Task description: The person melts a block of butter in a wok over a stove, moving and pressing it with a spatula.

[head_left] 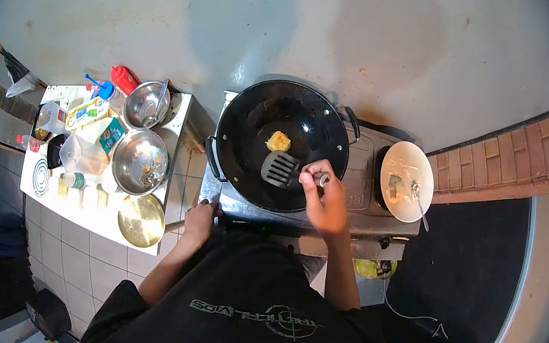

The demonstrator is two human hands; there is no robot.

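My right hand (326, 202) is closed around the handle of a black slotted turner (279, 169). The turner's head is over the near side of a large black wok (241, 160), just below a golden piece of frying food (279, 141). Whether the turner touches the food or the wok's bottom, I cannot tell. The wok sits on the left part of a gas stove (356, 182). My left hand (199, 221) is at the stove's front left corner, its fingers closed on what looks like a dark stove knob (215, 207).
A tilted cream bowl (409, 179) with batter residue and a spoon sits at the stove's right. On the left, a white table (76, 201) carries metal bowls (140, 162), a frying pan (142, 221), a plastic jug (82, 154) and a red bottle (124, 79). A wall rises behind the stove.
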